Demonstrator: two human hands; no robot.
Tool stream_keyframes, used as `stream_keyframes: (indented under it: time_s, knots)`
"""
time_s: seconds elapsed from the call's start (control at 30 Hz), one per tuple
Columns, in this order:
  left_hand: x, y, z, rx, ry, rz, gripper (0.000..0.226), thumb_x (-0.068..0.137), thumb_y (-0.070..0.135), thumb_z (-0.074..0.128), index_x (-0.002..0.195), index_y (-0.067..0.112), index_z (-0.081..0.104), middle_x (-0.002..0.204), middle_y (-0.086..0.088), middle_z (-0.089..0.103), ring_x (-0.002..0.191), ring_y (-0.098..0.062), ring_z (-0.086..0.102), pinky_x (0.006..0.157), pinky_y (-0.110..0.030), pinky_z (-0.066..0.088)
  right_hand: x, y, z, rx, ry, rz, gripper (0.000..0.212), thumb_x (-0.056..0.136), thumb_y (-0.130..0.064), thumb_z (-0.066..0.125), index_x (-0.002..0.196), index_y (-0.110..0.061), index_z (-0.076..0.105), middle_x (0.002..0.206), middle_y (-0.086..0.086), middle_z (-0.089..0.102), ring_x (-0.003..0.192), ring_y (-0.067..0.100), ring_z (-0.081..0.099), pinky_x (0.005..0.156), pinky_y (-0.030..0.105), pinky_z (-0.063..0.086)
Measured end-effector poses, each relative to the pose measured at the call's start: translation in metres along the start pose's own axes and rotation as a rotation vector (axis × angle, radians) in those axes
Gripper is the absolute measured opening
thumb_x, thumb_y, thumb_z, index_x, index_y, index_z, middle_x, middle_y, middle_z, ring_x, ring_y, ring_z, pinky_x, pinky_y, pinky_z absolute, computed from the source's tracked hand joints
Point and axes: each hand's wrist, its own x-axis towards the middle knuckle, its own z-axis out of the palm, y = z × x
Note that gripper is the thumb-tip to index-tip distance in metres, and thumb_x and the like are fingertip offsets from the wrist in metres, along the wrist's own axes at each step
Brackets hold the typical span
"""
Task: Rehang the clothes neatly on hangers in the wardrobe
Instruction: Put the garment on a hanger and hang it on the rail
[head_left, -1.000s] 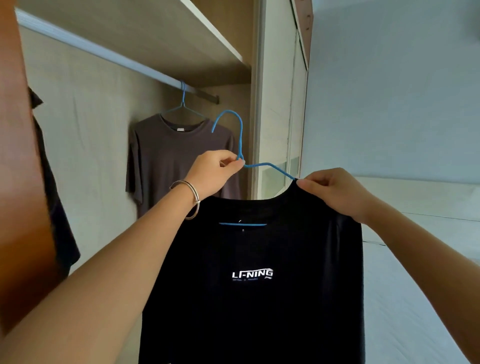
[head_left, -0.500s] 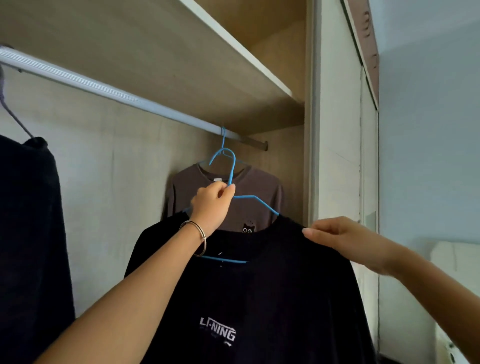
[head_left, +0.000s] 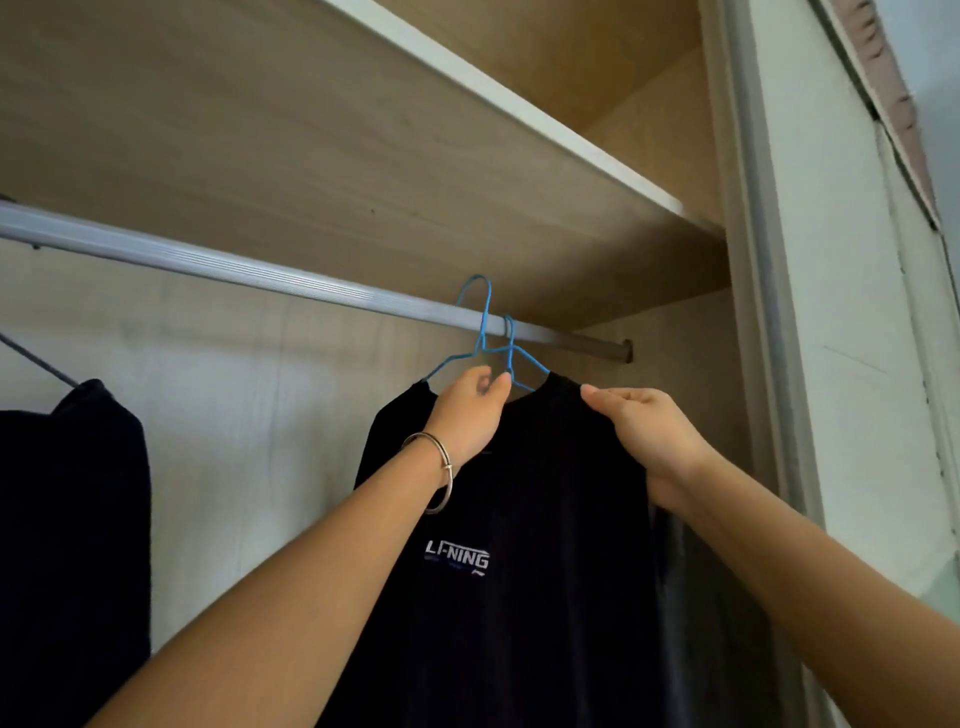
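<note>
A black T-shirt (head_left: 519, 519) with white lettering hangs on a blue wire hanger (head_left: 480, 317). The hanger's hook sits over the silver wardrobe rail (head_left: 234, 267) near its right end. My left hand (head_left: 467, 415), with a metal bangle on the wrist, pinches the hanger's neck just below the rail. My right hand (head_left: 644, 436) grips the shirt's right shoulder. A second blue hook (head_left: 509, 338) hangs on the rail right behind; its garment is hidden by the black shirt.
A dark garment (head_left: 72, 519) hangs on a grey hanger at the far left. A wooden shelf (head_left: 363, 130) lies just above the rail. The wardrobe's side panel and door frame (head_left: 769, 364) stand at the right. The rail between the garments is bare.
Both hands lifted the shirt up and towards the rail; the blue hook now rests over the rail. The brown shirt behind is now covered by the black one.
</note>
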Motion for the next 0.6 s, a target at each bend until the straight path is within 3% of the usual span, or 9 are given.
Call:
stream_keyframes:
  time_s: [0.07,0.17,0.23,0.33,0.47,0.53,0.6]
  knots:
    - [0.011,0.004,0.001,0.034,-0.034,0.014,0.047,0.097,0.035,0.037,0.139,0.014,0.039,0.135,-0.002,0.051,0.126,-0.016,0.045,0.103,-0.027,0.033,0.022,-0.005,0.009,0.026,0.013,-0.008,0.026,0.093,-0.019,0.051,0.096,0.001,0.068,0.091,0.019,0.07,0.082,0.032,0.068,0.083,0.044,0.056]
    - [0.029,0.004,0.003,0.094,-0.089,0.006,0.043,0.098,0.035,0.033,0.134,0.015,0.045,0.103,0.007,0.055,0.103,-0.01,0.048,0.085,-0.024,0.037,0.05,-0.004,0.027,0.065,0.03,0.014,0.025,0.093,-0.017,0.052,0.096,0.002,0.068,0.092,0.019,0.069,0.085,0.034,0.067,0.085,0.044,0.055]
    - [0.037,-0.001,0.009,0.159,-0.101,-0.004,0.041,0.097,0.035,0.034,0.128,0.016,0.051,0.101,0.004,0.059,0.1,-0.014,0.053,0.079,-0.026,0.04,0.062,0.009,0.038,0.042,0.028,0.006,0.024,0.093,-0.015,0.052,0.081,-0.001,0.067,0.082,0.017,0.066,0.074,0.03,0.064,0.073,0.038,0.052]
    - [0.04,-0.016,0.018,0.233,-0.084,-0.054,0.04,0.097,0.038,0.034,0.111,0.012,0.062,0.099,-0.006,0.063,0.092,-0.022,0.058,0.073,-0.029,0.038,0.074,0.034,0.049,0.001,0.011,0.009,0.028,0.092,-0.014,0.052,0.068,-0.006,0.064,0.079,0.018,0.062,0.076,0.028,0.058,0.069,0.036,0.044]
    - [0.032,-0.033,0.029,0.158,-0.028,-0.083,0.043,0.097,0.037,0.034,0.106,0.006,0.063,0.084,-0.006,0.058,0.079,-0.019,0.053,0.071,-0.029,0.037,0.076,0.052,0.045,-0.136,-0.089,-0.043,0.032,0.093,-0.023,0.048,0.075,-0.001,0.062,0.074,0.014,0.052,0.071,0.023,0.049,0.065,0.032,0.035]
    - [0.032,-0.032,0.035,0.156,-0.013,-0.127,0.044,0.096,0.04,0.035,0.089,0.007,0.064,0.07,-0.002,0.051,0.068,-0.017,0.048,0.07,-0.029,0.037,0.077,0.054,0.036,-0.228,-0.164,-0.071,0.034,0.093,-0.023,0.046,0.08,0.003,0.062,0.071,0.011,0.05,0.068,0.02,0.046,0.065,0.029,0.032]
    - [0.034,-0.026,0.041,0.135,0.002,-0.168,0.042,0.094,0.044,0.037,0.068,0.013,0.053,0.065,-0.002,0.043,0.067,-0.018,0.044,0.077,-0.034,0.041,0.078,0.052,0.026,-0.307,-0.213,-0.098,0.026,0.092,-0.019,0.043,0.072,-0.008,0.055,0.066,0.007,0.046,0.063,0.018,0.042,0.06,0.028,0.03]
